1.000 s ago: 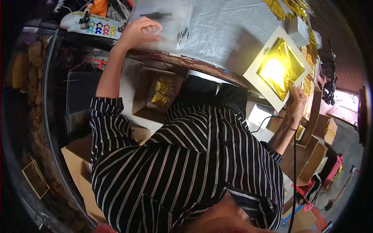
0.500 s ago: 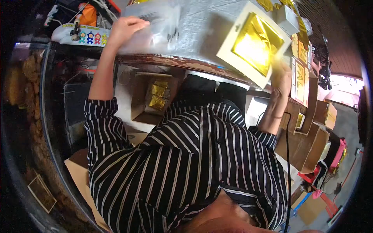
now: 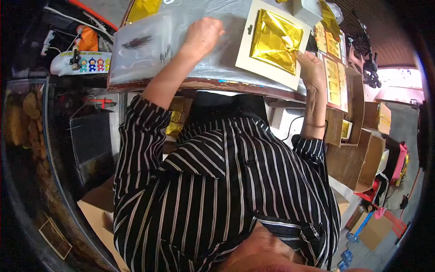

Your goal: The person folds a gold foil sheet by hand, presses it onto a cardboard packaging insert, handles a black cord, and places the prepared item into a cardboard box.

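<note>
Silvery surface (image 3: 217,68) beneath, curled left fingers (image 3: 215,27), contents unclear, are now past the plastic bag (image 3: 136,59); right fingers (image 3: 308,56) pinch the gold-fronted card (image 3: 276,41).

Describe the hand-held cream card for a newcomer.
Find the silver-grey covered table. At its near edge, the right hand grips a cream card with a hang hole and a crinkled gold foil packet. Unlike the gold-and-white packs at right, it's hand-held.

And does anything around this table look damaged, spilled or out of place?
Mostly just wear: the table's front edge is chipped, its paint patchy. The gold foil on the cream card in the right hand is creased, probably only from folding. I see no spill.
</note>
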`<state>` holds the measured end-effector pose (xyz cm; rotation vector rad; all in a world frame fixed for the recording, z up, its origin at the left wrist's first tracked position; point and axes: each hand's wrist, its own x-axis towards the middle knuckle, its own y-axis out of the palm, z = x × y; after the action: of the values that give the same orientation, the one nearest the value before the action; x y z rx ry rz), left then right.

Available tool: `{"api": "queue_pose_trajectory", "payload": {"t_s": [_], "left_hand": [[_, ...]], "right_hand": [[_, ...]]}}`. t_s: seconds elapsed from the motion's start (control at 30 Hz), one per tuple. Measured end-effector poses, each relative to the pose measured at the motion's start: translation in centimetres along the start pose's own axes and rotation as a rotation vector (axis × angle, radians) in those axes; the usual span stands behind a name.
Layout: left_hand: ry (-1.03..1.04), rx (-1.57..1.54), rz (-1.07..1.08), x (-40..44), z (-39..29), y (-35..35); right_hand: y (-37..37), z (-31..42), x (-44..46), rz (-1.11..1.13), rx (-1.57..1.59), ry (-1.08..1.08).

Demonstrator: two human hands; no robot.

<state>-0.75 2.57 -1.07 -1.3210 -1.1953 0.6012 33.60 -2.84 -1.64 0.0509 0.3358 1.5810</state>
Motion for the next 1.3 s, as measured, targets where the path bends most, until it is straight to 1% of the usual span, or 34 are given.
{"api": "queue_pose_trajectory", "payload": {"t_s": [0.07, 0.1, 0.17, 0.2, 0.27, 0.33, 0.4, 0.5, 0.57, 0.63, 0.7, 0.77, 0.87, 0.93, 0.97, 1.07, 1.2, 1.3], "left_hand": [[-0.12, -0.219, 0.108, 0.4, -0.4, 1.7], [-0.109, -0.217, 0.115, 0.4, -0.5, 2.4], [-0.18, -0.365, 0.06, 0.2, -0.9, 3.0], [-0.175, -0.365, 0.068, 0.1, -1.0, 3.2], [-0.325, -0.429, 0.075, -0.4, -1.1, 3.3], [-0.312, -0.466, 0.07, -1.0, -1.1, 3.1], [-0.301, -0.505, 0.06, -1.5, -1.1, 2.6], [-0.285, -0.5, 0.091, -2.0, -1.3, 2.6], [-0.208, -0.485, 0.033, -2.3, -1.3, 3.2], [-0.179, -0.49, 0.005, -2.6, -1.4, 3.5], [-0.154, -0.495, -0.021, -2.9, -1.5, 3.6], [-0.146, -0.378, -0.064, -3.1, -2.3, 3.1], [-0.112, -0.431, -0.047, -3.0, -3.3, 3.0], [-0.082, -0.451, -0.057, -2.9, -3.5, 3.6], [-0.047, -0.463, -0.081, -2.9, -3.6, 3.9], [-0.037, -0.449, -0.079, -2.5, -3.5, 4.8], [-0.039, -0.493, -0.143, -2.1, -2.9, 6.0], [-0.032, -0.491, -0.167, -2.1, -3.1, 5.9]], "right_hand": [[-0.4, -0.4, -0.3, 0.006, 0.016, 0.041], [-0.6, -0.6, -0.5, -0.004, 0.024, 0.04], [-0.6, -0.6, -1.2, -0.025, -0.011, 0.158], [-1.2, -1.1, -1.0, 0.018, -0.02, 0.187], [-0.8, -1.0, -1.4, 0.029, -0.039, 0.212], [-0.7, -1.0, -1.6, 0.042, -0.06, 0.24], [-0.6, -1.1, -1.4, 0.048, -0.151, 0.273], [-1.2, -1.6, -0.6, 0.092, -0.196, 0.252], [-1.4, -1.5, 0.0, 0.077, -0.187, 0.277], [-1.6, -1.1, 0.5, 0.061, -0.355, 0.238], [-1.6, -0.9, 1.1, 0.031, -0.304, 0.23], [-2.0, -1.3, 1.9, -0.003, -0.244, 0.224], [-2.5, -1.6, 3.1, -0.026, -0.275, 0.187], [-2.8, -1.2, 3.8, 0.021, -0.352, 0.21], [-2.1, -1.1, 3.3, 0.0, -0.272, 0.186], [-2.9, -1.3, 4.2, 0.045, -0.32, 0.143], [-2.3, -1.5, 3.8, 0.013, -0.262, 0.083], [-3.3, -1.6, 4.2, 0.03, -0.343, 0.063]]}}
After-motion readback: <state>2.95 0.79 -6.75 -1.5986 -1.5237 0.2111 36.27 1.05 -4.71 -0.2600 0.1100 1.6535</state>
